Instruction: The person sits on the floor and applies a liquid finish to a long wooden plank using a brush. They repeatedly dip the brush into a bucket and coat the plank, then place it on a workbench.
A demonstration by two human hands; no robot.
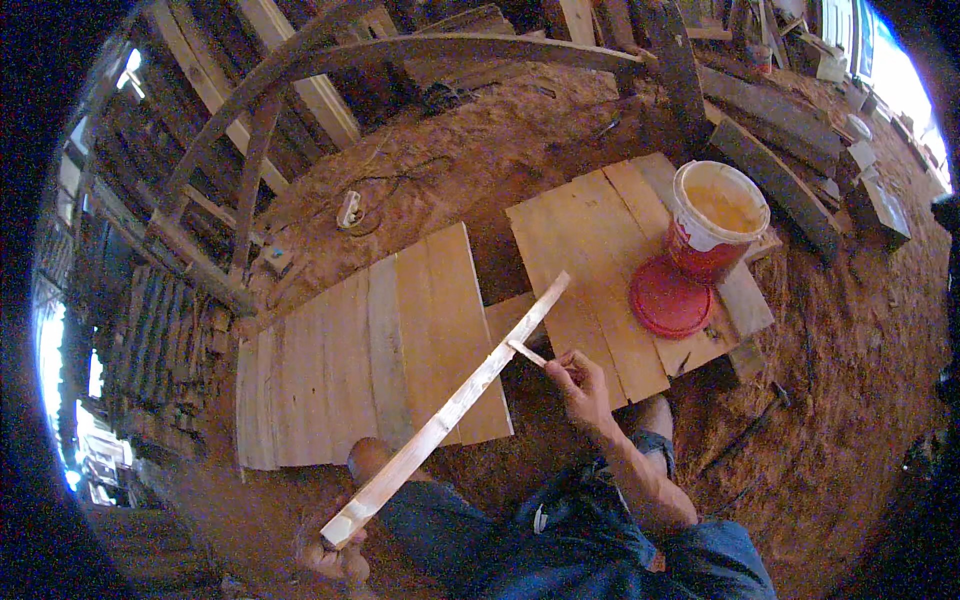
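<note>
Gripped at its near-left end by the left hand (pixel 338 566), the long wooden strip (pixel 440 422) slants far-right and could twist if the right hand (pixel 583 392), pinching a small stick (pixel 530 354), presses too hard.

- Wooden strip (pixel 450 408) is slanting over left plank panel (pixel 330 370), barring rightward crossing.
- Red-and-white bucket (pixel 703 252) and red lid (pixel 666 300) are crowding right plank panel (pixel 585 235).
- Passage is running left of strip.
</note>
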